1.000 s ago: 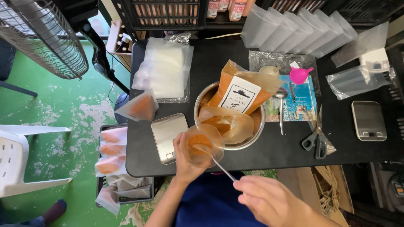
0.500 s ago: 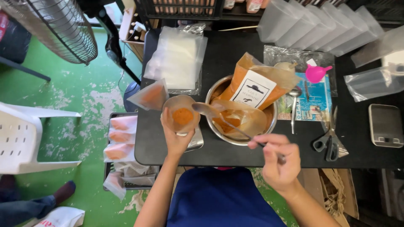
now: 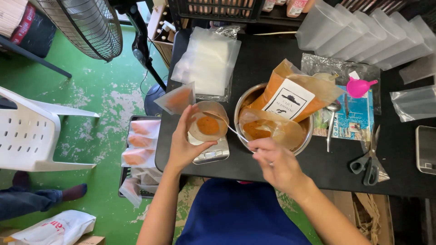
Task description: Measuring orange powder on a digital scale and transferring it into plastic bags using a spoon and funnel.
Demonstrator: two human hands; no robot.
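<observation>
The left hand [image 3: 184,147] holds a small clear pouch [image 3: 208,121] open, its fingers wrapped around the pouch's left side and thumb underneath. The pouch hangs just above a small silver scale [image 3: 210,151] near the front edge of the black desk [image 3: 268,54]. It is see-through, its mouth pulled into a rough circle, and a round heap of orange powder sits at its bottom.

The right hand [image 3: 276,163] pinches the handle of a thin metal spoon [image 3: 229,128] between thumb and fingertips; the spoon's far end reaches into the pouch's mouth.

Just right of the pouch stands a steel bowl [image 3: 308,128] holding a large bag [image 3: 288,97] of the same orange powder, with a white label. A filled, flat pouch [image 3: 177,99] lies to the left of the held one, beside a stack of empty clear bags [image 3: 208,63]. More filled pouches lie in a tray [image 3: 141,143] below the desk's left edge. On the right lie a pink funnel [image 3: 359,86], scissors [image 3: 369,161] and a second spoon [image 3: 330,122].
</observation>
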